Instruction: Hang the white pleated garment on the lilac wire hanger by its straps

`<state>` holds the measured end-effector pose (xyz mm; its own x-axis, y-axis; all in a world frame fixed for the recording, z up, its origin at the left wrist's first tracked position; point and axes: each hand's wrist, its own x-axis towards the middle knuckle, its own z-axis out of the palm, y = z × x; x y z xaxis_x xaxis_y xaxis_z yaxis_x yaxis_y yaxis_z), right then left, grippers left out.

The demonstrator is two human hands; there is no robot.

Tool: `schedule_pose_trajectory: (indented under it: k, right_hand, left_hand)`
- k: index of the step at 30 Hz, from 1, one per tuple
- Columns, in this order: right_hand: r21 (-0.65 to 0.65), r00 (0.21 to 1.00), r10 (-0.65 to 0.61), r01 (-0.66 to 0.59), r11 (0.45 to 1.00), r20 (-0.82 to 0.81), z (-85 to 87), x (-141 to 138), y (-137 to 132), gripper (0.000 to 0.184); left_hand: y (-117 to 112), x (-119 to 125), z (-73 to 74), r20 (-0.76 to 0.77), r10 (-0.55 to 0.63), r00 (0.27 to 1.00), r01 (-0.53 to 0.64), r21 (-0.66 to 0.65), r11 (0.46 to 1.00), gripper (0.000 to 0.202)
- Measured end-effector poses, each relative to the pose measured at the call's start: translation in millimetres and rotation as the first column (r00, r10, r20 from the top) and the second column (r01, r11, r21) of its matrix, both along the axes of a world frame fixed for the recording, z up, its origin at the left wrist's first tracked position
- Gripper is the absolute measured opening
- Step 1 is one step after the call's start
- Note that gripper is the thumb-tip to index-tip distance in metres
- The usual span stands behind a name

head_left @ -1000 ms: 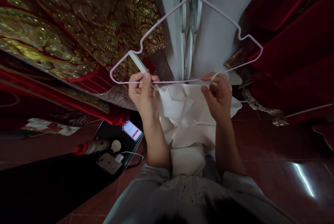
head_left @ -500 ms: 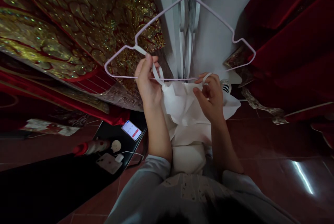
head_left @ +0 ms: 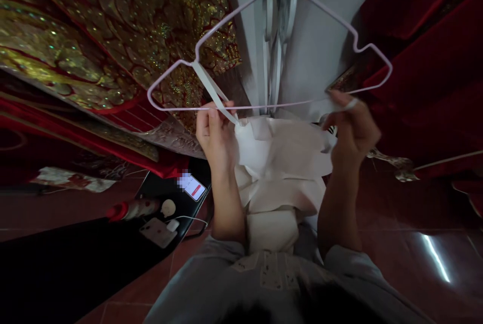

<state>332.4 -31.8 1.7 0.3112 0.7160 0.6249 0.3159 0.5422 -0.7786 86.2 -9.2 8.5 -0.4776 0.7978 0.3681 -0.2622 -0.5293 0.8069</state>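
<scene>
A pale pink clothes hanger (head_left: 241,10) hangs in front of me. One strap (head_left: 211,87) of a white garment (head_left: 294,150) is looped in the notch on its left shoulder. At the lower bar, close to that strap, my left hand (head_left: 219,135) is closed with thumb and fingers about the bar. My right hand (head_left: 354,125), blurred by motion, is at the bar's right part with fingers curled. A white band, apparently the other strap, crosses its index finger. Below the bar the white garment hangs down in front of my body.
Gold-sequinned red clothing (head_left: 169,27) hangs at left and red fabric (head_left: 426,62) at right. A black bench (head_left: 113,253) at lower left holds a lit phone (head_left: 194,188), another phone (head_left: 156,232), a bottle (head_left: 139,209) and a white charger (head_left: 172,226). Red tiles cover the floor.
My left hand has slid down from the strap to the lower bar. My right hand has moved outward to the right, stretching the garment's top wider. The hanger has shifted slightly.
</scene>
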Motion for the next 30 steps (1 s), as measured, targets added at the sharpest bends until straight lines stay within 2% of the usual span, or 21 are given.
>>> schedule_pose_trajectory:
  k: [2,4,6,8,11,14,16,19,21,23,24,26,28,29,30]
  right_hand:
    - [0.193,0.974,-0.202,0.219,0.956,-0.105,0.6,25.7,14.3,0.022]
    - [0.277,0.948,-0.292,0.315,0.908,-0.125,6.7,51.7,26.9,0.019]
    - [0.316,0.953,-0.289,0.302,0.900,-0.088,18.0,72.4,33.7,0.021]
    - [0.304,0.972,-0.232,0.233,0.924,-0.039,33.1,83.5,34.3,0.027]
    - [0.158,0.993,-0.082,0.068,0.985,0.085,59.9,82.4,31.3,0.025]
    - [0.023,0.965,0.041,-0.049,0.999,0.260,87.9,70.8,35.0,0.019]
    - [0.050,0.924,0.044,-0.068,0.996,0.379,103.2,62.1,40.9,0.023]
    - [0.268,0.899,-0.102,-0.017,0.963,0.426,113.5,46.3,44.2,0.027]
    - [0.414,0.921,-0.200,0.047,0.909,0.334,108.5,31.2,37.6,0.027]
    - [0.432,0.928,-0.194,0.039,0.901,0.320,93.1,11.3,24.8,0.028]
    - [0.373,0.914,-0.147,-0.005,0.928,0.378,81.6,0.0,17.5,0.029]
    - [0.143,0.870,0.035,-0.121,0.982,0.492,53.1,-24.1,4.5,0.034]
    - [-0.100,0.852,0.211,-0.186,0.978,0.479,22.2,-46.9,-3.2,0.047]
    - [-0.149,0.879,0.215,-0.167,0.975,0.425,8.3,-56.5,-4.7,0.049]
    - [-0.136,0.915,0.172,-0.131,0.982,0.365,-3.4,-64.6,-4.7,0.046]
  left_hand:
    - [-2.4,5.1,3.9,0.012,-0.029,0.999,0.029,0.014,0.999,0.046]
    - [-4.6,11.3,5.6,0.017,-0.035,0.999,0.034,0.019,0.999,0.043]
    - [-6.1,16.3,5.8,0.014,-0.027,1.000,0.027,0.010,1.000,0.043]
    - [-6.2,18.9,5.7,0.016,-0.024,1.000,0.023,0.006,1.000,0.045]
    - [-3.9,19.2,4.9,0.042,-0.044,0.998,0.045,-0.005,0.999,0.047]
    - [-0.5,17.5,1.9,0.066,-0.077,0.995,0.077,-0.003,0.997,0.046]
    - [1.3,16.4,-1.0,0.063,-0.104,0.993,0.102,0.026,0.994,0.047]
    - [2.1,15.9,-4.1,0.034,-0.127,0.991,0.126,0.053,0.991,0.050]
    - [1.7,16.3,-4.5,0.014,-0.132,0.991,0.131,0.052,0.990,0.050]
    - [1.4,16.6,-4.6,0.001,-0.140,0.990,0.140,0.056,0.989,0.049]
    - [1.5,16.3,-4.9,-0.003,-0.145,0.989,0.145,0.058,0.988,0.048]
    - [1.8,14.1,-6.6,0.000,-0.142,0.990,0.142,0.052,0.989,0.047]
    - [1.5,9.1,-8.9,0.000,-0.129,0.992,0.129,0.032,0.991,0.045]
    - [0.7,5.5,-9.5,-0.018,-0.123,0.992,0.123,0.015,0.992,0.044]
    - [-1.0,1.4,-9.4,-0.052,-0.116,0.992,0.116,-0.006,0.993,0.044]
